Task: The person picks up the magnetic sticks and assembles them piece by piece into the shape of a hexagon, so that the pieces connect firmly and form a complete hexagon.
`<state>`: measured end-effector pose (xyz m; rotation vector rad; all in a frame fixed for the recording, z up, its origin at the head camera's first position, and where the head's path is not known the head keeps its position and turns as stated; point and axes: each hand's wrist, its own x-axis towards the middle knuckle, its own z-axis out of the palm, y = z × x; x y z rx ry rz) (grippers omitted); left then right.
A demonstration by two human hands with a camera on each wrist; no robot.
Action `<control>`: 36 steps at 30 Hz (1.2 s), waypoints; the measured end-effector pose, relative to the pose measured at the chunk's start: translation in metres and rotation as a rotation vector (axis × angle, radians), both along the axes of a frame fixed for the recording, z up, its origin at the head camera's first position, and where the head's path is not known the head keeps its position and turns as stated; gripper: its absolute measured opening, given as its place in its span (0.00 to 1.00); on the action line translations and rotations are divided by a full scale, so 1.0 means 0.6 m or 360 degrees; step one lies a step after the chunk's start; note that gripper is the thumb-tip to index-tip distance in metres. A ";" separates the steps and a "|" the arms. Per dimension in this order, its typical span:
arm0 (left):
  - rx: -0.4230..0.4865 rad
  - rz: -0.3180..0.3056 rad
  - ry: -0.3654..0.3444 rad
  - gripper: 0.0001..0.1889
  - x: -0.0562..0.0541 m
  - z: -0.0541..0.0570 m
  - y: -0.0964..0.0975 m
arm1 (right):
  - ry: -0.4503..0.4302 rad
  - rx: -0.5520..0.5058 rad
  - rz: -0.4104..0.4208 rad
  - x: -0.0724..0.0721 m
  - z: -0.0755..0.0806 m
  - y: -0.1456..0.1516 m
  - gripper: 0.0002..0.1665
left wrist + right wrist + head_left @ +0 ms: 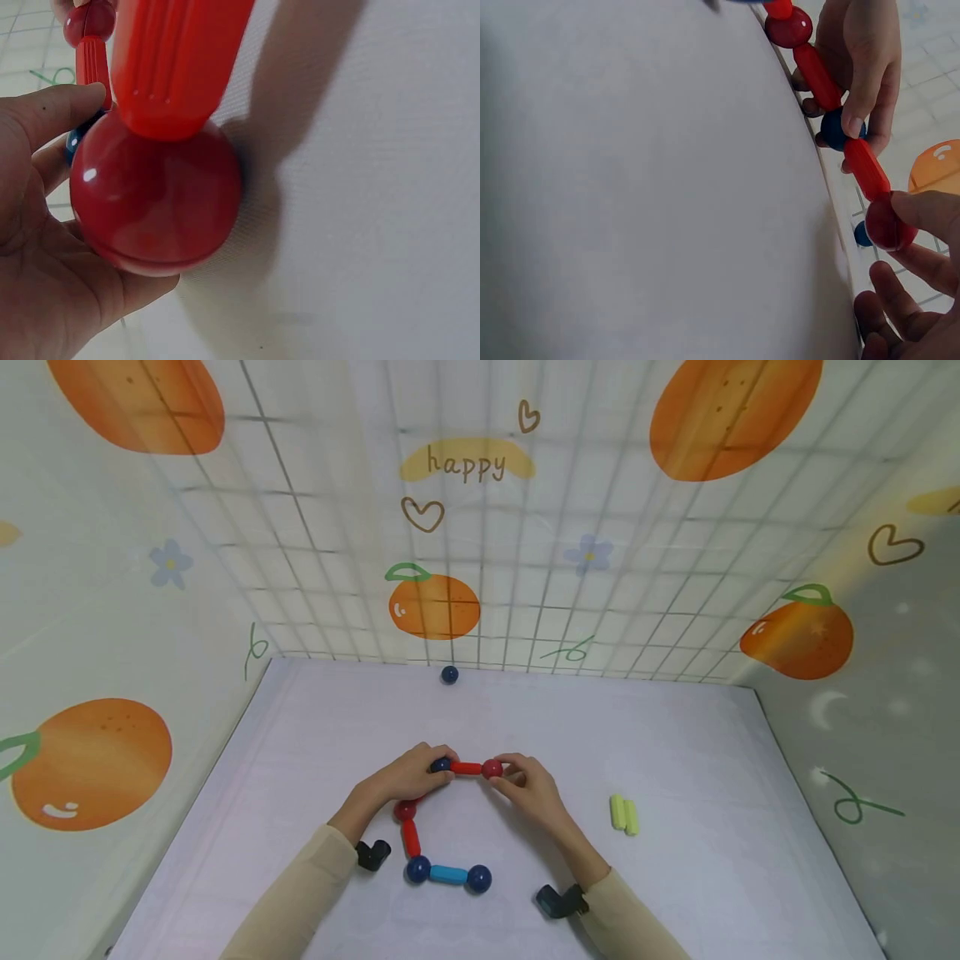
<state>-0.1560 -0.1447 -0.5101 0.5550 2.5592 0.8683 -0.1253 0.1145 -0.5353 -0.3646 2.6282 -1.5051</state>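
A chain of balls and rods lies in a bent line on the white table. My left hand [417, 771] pinches a dark blue ball [843, 130] in the chain between thumb and fingers. From that ball a red rod [467, 768] runs to a red ball [492, 768], which my right hand [531, 787] holds between thumb and index finger, its other fingers loosely bent. On the near side the chain goes on through another red ball [156, 196], a red rod [410, 838], a blue ball [417, 869], a light blue rod [448, 875] and an end blue ball [478, 879].
Two yellow-green rods [624, 815] lie side by side to the right of the hands. A loose dark blue ball [449, 675] rests near the table's back edge. Printed curtains with oranges surround the white table [712, 860]. Black wrist cameras [561, 902] sit at both sleeves.
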 end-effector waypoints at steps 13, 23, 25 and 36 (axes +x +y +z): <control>-0.0134 0.0031 -0.0052 0.16 0.003 0.008 0.020 | -0.0001 -0.0024 -0.0015 0.004 0.000 0.007 0.22; -0.0147 0.0073 0.0033 0.16 0.005 0.002 0.008 | -0.0030 -0.0030 -0.0107 0.027 0.018 0.056 0.19; -0.0164 0.0070 0.0073 0.16 0.007 0.000 0.004 | -0.0028 -0.0010 -0.0145 0.032 0.022 0.069 0.18; -0.0206 0.0101 0.0167 0.15 0.013 0.006 -0.007 | 0.0068 0.0052 -0.0236 0.060 0.045 0.146 0.18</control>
